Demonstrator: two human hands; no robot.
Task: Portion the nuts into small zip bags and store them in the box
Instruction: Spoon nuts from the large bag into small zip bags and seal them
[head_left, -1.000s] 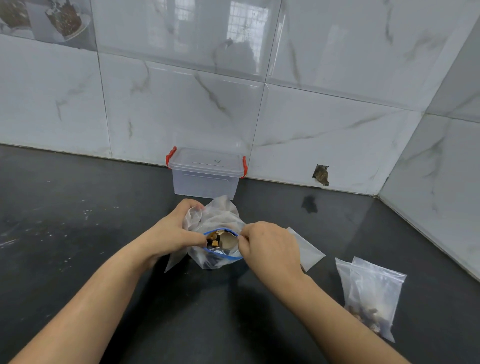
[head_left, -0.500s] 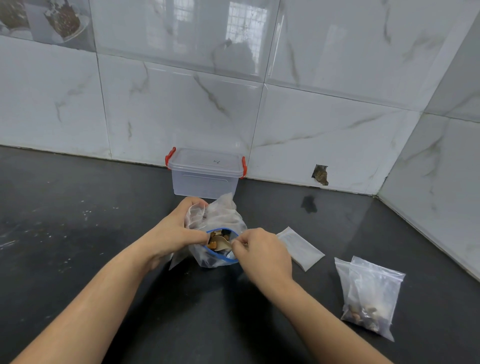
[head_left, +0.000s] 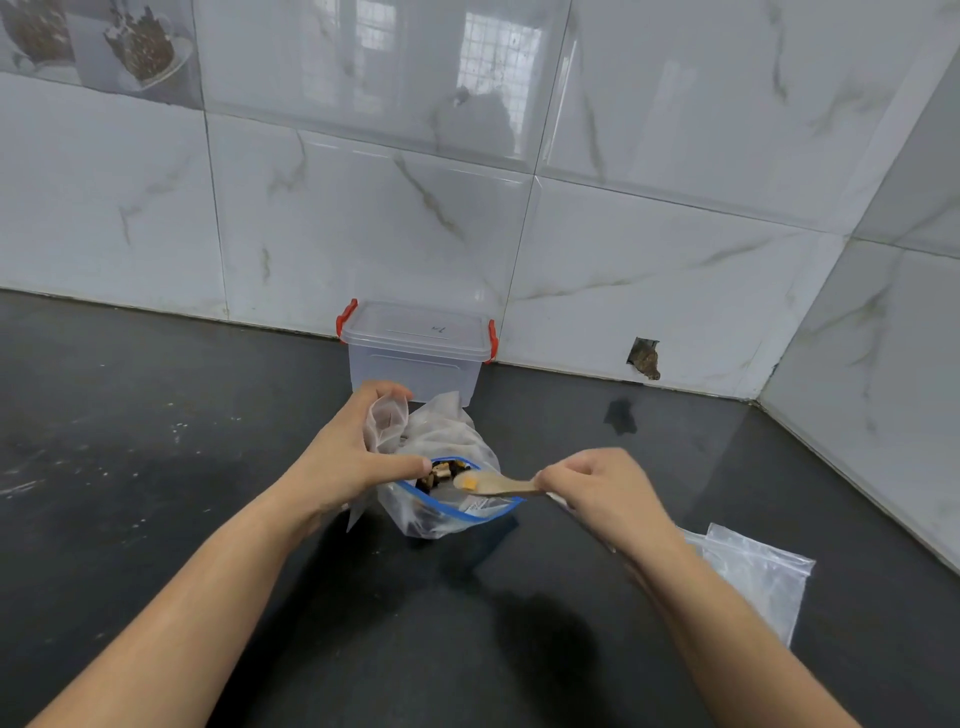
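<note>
A large clear bag of mixed nuts (head_left: 441, 512) with a blue zip rim stands open on the dark counter. My left hand (head_left: 345, 460) pinches its left rim and also holds a small empty zip bag (head_left: 385, 420) upright. My right hand (head_left: 605, 491) grips the handle of a wooden spoon (head_left: 488, 483). The spoon's bowl hovers level over the bag's mouth with a yellow piece in it. The clear storage box (head_left: 415, 351) with red latches stands shut behind the bag, against the wall.
A small zip bag (head_left: 753, 574) lies on the counter at the right, partly hidden by my right forearm. Tiled walls meet in a corner at the back right. A dark hole (head_left: 644, 358) breaks the wall tile low down.
My right hand has drawn back to the right, lifting the spoon out of the big bag with a piece in its bowl. The view has shifted, so the right-hand bags sit lower.
</note>
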